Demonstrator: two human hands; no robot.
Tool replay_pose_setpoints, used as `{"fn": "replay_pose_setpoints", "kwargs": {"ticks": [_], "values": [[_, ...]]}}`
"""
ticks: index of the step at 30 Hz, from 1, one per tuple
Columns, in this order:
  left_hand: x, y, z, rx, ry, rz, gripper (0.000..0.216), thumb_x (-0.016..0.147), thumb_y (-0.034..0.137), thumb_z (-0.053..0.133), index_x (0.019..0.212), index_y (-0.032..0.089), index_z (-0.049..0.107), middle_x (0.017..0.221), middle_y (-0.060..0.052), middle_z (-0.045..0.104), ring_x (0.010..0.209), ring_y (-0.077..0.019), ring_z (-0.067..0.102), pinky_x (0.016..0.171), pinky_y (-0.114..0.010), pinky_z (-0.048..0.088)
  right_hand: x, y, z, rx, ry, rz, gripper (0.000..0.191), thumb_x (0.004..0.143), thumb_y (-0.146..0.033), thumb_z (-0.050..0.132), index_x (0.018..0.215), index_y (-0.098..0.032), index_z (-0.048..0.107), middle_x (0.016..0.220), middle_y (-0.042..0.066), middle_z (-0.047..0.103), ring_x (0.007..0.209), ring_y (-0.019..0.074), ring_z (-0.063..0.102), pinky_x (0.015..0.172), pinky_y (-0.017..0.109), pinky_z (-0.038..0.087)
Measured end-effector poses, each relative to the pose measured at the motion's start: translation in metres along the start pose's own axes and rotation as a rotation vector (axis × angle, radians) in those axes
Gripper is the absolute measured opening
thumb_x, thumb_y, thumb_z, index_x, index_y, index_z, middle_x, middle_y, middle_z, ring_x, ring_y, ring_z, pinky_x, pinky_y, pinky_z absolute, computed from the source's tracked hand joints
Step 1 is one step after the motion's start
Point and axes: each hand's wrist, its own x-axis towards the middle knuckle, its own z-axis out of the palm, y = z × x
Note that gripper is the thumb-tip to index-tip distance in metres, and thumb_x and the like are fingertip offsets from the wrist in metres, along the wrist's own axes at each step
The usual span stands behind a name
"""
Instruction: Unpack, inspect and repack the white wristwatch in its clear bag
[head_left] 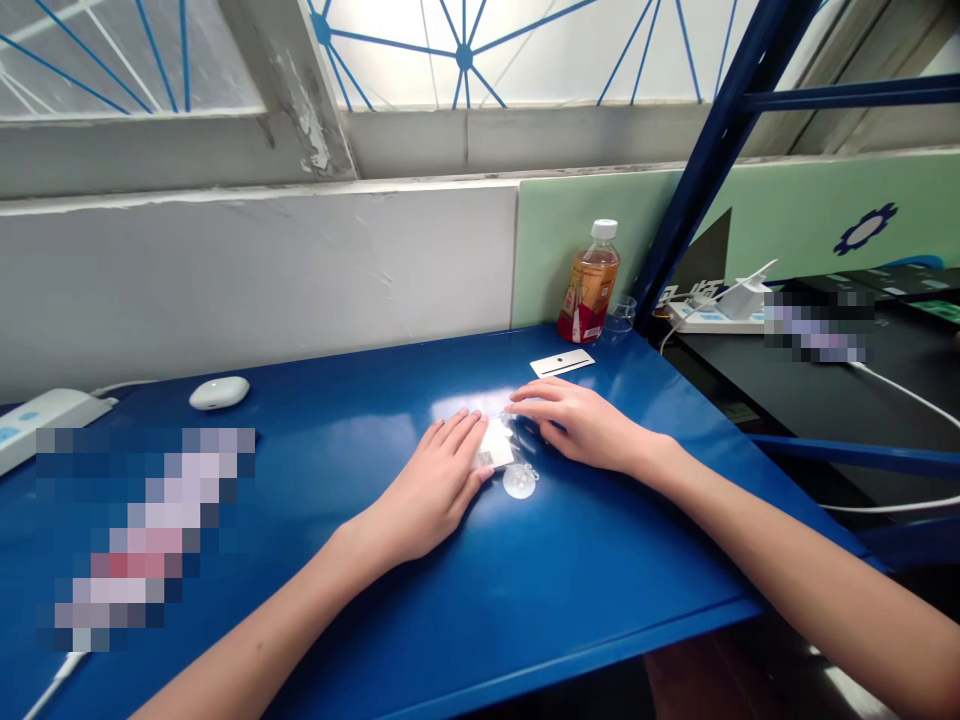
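My left hand (pixel 442 480) lies over the left side of a small white square packet (pixel 496 446) on the blue table. Its fingers are stretched out along the packet's upper left, and the thumb rests at the lower edge. Opposite it, my right hand (pixel 571 415) has its fingers extended and apart, index fingertip close to the packet's far corner. Clear shiny plastic shows around the packet; whether the right fingertips touch it I cannot tell. Just below the packet sits a round whitish disc (pixel 520 481) with a small loop at its upper right.
A white card (pixel 562 362) lies beyond my right hand, near a drink bottle (pixel 591 285) and a clear cup (pixel 620 314). Toward the left are a white earbud case (pixel 219 393), a power strip (pixel 52 415) and a blurred-out item with a cable. A blue metal frame (pixel 720 150) rises at right.
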Motion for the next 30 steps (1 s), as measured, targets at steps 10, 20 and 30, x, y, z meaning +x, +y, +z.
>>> {"fn": "replay_pose_setpoints", "kwargs": {"ticks": [10, 20, 30], "values": [[-0.002, 0.011, -0.009, -0.413, 0.102, 0.087, 0.052, 0.105, 0.038, 0.033, 0.155, 0.025, 0.025, 0.161, -0.007, 0.031, 0.148, -0.0266, 0.028, 0.121, -0.045, 0.026, 0.004, -0.009, -0.01, 0.45, 0.156, -0.026, 0.031, 0.094, -0.016, 0.056, 0.121, -0.023, 0.068, 0.113, 0.009, 0.066, 0.101, 0.0201, 0.064, 0.09, 0.039, 0.053], [-0.008, 0.01, -0.011, -0.485, 0.4, -0.001, 0.047, 0.105, 0.042, 0.034, 0.148, 0.023, 0.039, 0.149, -0.009, 0.049, 0.136, -0.0285, 0.047, 0.113, -0.045, 0.038, 0.01, -0.005, -0.021, 0.927, 0.328, 0.257, 0.016, 0.087, -0.029, 0.071, 0.101, -0.022, 0.076, 0.099, 0.004, 0.072, 0.089, 0.0164, 0.066, 0.079, 0.031, 0.055], [0.002, 0.021, -0.012, -0.565, 0.484, -0.103, 0.034, 0.094, 0.036, 0.061, 0.125, 0.022, 0.059, 0.109, -0.006, 0.072, 0.098, -0.0219, 0.07, 0.09, -0.039, 0.058, 0.011, -0.001, -0.013, 1.088, 0.263, 0.515, 0.025, 0.08, -0.04, 0.075, 0.093, -0.019, 0.078, 0.092, 0.006, 0.074, 0.072, 0.0132, 0.062, 0.063, 0.027, 0.053]]}}
